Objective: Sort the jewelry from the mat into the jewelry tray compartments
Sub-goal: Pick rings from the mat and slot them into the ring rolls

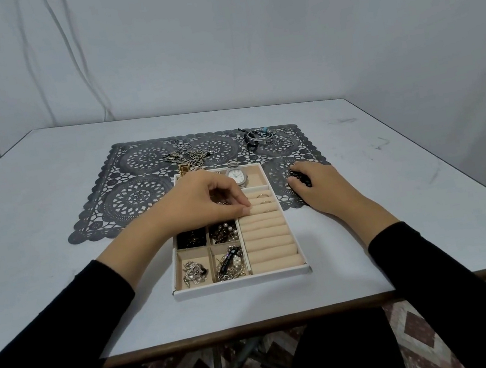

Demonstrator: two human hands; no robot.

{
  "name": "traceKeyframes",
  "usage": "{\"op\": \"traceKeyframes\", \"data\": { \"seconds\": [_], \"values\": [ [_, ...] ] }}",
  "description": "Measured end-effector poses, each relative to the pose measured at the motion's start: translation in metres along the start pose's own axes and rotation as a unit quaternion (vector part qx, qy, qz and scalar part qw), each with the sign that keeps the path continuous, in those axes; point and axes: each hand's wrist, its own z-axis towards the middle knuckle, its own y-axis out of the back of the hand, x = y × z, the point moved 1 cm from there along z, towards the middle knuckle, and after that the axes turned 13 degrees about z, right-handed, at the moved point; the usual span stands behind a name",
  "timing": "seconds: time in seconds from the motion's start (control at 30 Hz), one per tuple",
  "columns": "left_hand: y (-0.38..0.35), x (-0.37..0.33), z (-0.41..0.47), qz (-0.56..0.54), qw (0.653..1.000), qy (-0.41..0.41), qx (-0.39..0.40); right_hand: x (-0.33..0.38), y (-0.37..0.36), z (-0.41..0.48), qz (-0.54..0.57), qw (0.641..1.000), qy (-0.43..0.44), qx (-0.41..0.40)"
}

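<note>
A white jewelry tray point(241, 284) with beige compartments lies on the near edge of a dark lace mat point(137, 180). My left hand point(206, 198) hovers over the tray, its thumb and fingertips pinched together at the ring rolls point(267, 240); whether they hold a ring is hidden. Two rings point(263, 198) sit in the upper roll slots. A silver watch point(236, 174) lies in the top compartment. My right hand point(318, 186) rests on the mat right of the tray, fingers curled down on the lace. Chains point(187, 156) and bracelets point(258, 136) lie on the mat's far side.
The four small tray compartments hold dark beads point(191, 238), pearls point(225, 232), a silver brooch point(195, 272) and mixed pieces point(231, 264). A gold watch band point(184, 170) lies just behind the tray. The table edge point(257, 328) runs close to me.
</note>
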Motion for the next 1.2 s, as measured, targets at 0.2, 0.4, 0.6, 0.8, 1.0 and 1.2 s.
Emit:
{"op": "traceKeyframes", "data": {
  "seconds": [0.2, 0.4, 0.6, 0.8, 1.0, 1.2],
  "values": [
    [-0.001, -0.001, 0.000, 0.029, 1.000, -0.006, -0.007, 0.000, 0.000, 0.000, 0.002, 1.000, -0.003, -0.003],
    [0.004, 0.002, -0.002, -0.018, 1.000, 0.000, -0.022, 0.003, 0.002, 0.000, 0.017, 1.000, -0.024, -0.002],
    [0.023, 0.027, 0.001, -0.080, 0.982, 0.056, -0.163, 0.006, 0.005, 0.010, 0.034, 0.998, -0.041, -0.038],
    [0.040, 0.079, 0.023, 0.004, 0.959, 0.133, -0.252, 0.006, 0.003, 0.044, 0.046, 0.996, -0.047, -0.064],
    [0.053, 0.127, 0.050, 0.123, 0.942, 0.191, -0.247, -0.007, -0.007, 0.083, -0.012, 0.993, -0.071, -0.090],
    [0.056, 0.158, 0.074, 0.168, 0.951, 0.187, -0.179, -0.015, -0.013, 0.105, -0.066, 0.989, -0.097, -0.091]
  ]
}}
